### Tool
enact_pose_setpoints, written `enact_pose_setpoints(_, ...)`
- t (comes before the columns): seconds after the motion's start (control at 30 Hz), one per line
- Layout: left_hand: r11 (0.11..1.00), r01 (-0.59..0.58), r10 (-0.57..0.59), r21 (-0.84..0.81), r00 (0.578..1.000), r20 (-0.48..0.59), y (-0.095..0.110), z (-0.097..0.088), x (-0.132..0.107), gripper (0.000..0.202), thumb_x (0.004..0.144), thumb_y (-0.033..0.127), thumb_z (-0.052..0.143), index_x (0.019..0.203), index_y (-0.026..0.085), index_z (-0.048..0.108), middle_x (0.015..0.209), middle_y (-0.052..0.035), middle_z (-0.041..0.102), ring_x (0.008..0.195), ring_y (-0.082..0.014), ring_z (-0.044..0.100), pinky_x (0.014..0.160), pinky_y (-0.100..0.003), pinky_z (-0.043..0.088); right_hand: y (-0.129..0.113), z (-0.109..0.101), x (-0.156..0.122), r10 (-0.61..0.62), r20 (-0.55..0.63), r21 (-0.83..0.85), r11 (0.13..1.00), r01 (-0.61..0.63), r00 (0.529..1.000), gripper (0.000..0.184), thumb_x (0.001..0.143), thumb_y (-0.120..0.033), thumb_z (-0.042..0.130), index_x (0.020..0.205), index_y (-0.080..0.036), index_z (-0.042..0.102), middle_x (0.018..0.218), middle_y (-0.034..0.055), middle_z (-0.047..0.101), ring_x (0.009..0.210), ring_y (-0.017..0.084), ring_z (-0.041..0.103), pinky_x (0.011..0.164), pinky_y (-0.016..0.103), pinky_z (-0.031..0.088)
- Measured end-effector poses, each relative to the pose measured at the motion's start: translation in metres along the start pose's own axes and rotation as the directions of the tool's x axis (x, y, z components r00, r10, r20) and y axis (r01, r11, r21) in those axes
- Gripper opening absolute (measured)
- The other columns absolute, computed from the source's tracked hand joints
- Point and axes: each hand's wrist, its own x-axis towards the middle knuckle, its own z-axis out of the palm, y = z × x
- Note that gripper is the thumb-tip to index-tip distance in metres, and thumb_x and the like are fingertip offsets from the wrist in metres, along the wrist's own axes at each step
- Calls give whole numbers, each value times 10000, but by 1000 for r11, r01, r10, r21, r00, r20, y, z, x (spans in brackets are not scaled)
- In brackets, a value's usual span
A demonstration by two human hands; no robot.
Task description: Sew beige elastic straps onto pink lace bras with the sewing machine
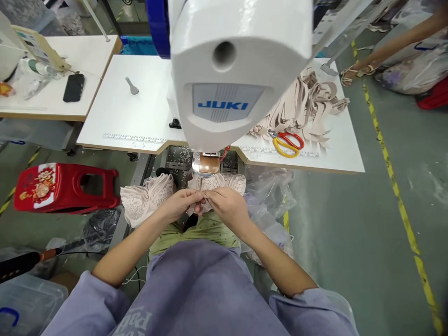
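Just in front of the sewing machine [206, 165], my left hand [180, 204] and my right hand [229, 205] meet with pinched fingers. Between the fingertips they hold an edge of a beige lace garment piece [236, 183], which spreads behind and under my hands. The exact spot they grip is mostly covered by the fingers. To the left of my left hand lies a bundle of similar beige lace pieces [140, 200], with stacked, ruffled edges. The machine's white head hangs over the work and hides its needle.
On the white table [140, 116], red-and-yellow-handled scissors [289, 143] lie beside a heap of beige fabric strips [304, 107]. A grey flat tool [132, 87] lies on the left side. A red stool [70, 189] stands at left; clear plastic bags [269, 200] hang at right.
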Motion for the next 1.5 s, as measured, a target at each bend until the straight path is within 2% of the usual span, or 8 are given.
enact_pose_setpoints(0.17, 994, -106, 107, 16, 988, -110, -1, 2, -12, 384, 968, 473, 485, 791, 156, 611, 735, -9, 617, 661, -113, 537, 664, -236, 429, -6, -2, -3, 147, -241, 206, 974, -97, 959, 279, 916, -345, 641, 1175, -242, 656, 1044, 99, 666, 982, 249, 632, 853, 409, 527)
enact_pose_setpoints(0.3, 959, -184, 224, 213, 957, -182, 5, 6, -20, 346, 996, 381, 456, 814, 155, 646, 698, 10, 583, 666, -118, 516, 638, -231, 390, -15, 0, -2, 189, -146, 218, 964, -155, 971, 253, 939, -399, 627, 1119, -232, 690, 993, 80, 696, 874, 211, 666, 770, 363, 546)
enact_pose_setpoints(0.6, 943, -175, 253, 284, 930, -265, 6, 9, -21, 318, 991, 314, 467, 776, 166, 649, 722, 1, 666, 674, -125, 595, 659, -223, 439, -18, 15, -3, 33, -364, 19, 999, -28, 931, 254, 912, -272, 686, 1160, -221, 707, 1002, 77, 727, 865, 195, 665, 783, 335, 541)
enact_pose_setpoints(0.87, 938, -165, 255, 305, 924, -284, 0, 11, -16, 287, 981, 293, 469, 787, 174, 644, 736, 2, 663, 694, -129, 595, 656, -233, 427, -20, 15, -2, 333, -188, 409, 882, -234, 924, 146, 913, -321, 674, 1017, -220, 694, 940, 37, 629, 694, 121, 586, 673, 289, 541)
enact_pose_setpoints(1.17, 958, -139, 219, 251, 918, -329, -3, 10, -7, 399, 958, 456, 488, 686, 175, 570, 633, 17, 569, 609, -125, 512, 602, -239, 394, -16, 31, -10, 132, -263, 298, 953, -49, 956, 145, 948, -237, 591, 935, -239, 735, 879, 51, 700, 833, 165, 662, 749, 314, 560)
enact_pose_setpoints(1.33, 971, -16, 82, 240, 960, -269, -12, -9, -1, 413, 921, 515, 540, 674, 185, 548, 593, 31, 522, 545, -117, 460, 528, -231, 345, 60, -5, 1, 155, -170, 84, 986, -142, 973, 260, 973, -316, 486, 1002, -235, 731, 950, 45, 733, 919, 168, 671, 861, 315, 549)
enact_pose_setpoints(1.43, 977, 33, 26, 209, 962, -273, -15, -19, -5, 388, 937, 503, 521, 710, 193, 577, 582, 32, 508, 515, -115, 420, 497, -235, 304, 142, -58, 25, 349, -323, -67, 919, -389, 880, 411, 959, -209, 371, 1257, -81, 623, 1239, 219, 642, 1180, 299, 575, 1016, 499, 450)
enact_pose_setpoints(1.5, 993, 39, -10, 109, 968, -252, -13, -22, -10, 381, 945, 493, 509, 717, 196, 580, 557, 41, 462, 496, -109, 373, 489, -238, 280, 188, -89, 43, 536, -222, -293, 760, -580, 815, 464, 911, -171, 419, 1337, -56, 563, 1288, 252, 611, 1195, 334, 564, 1007, 500, 441)
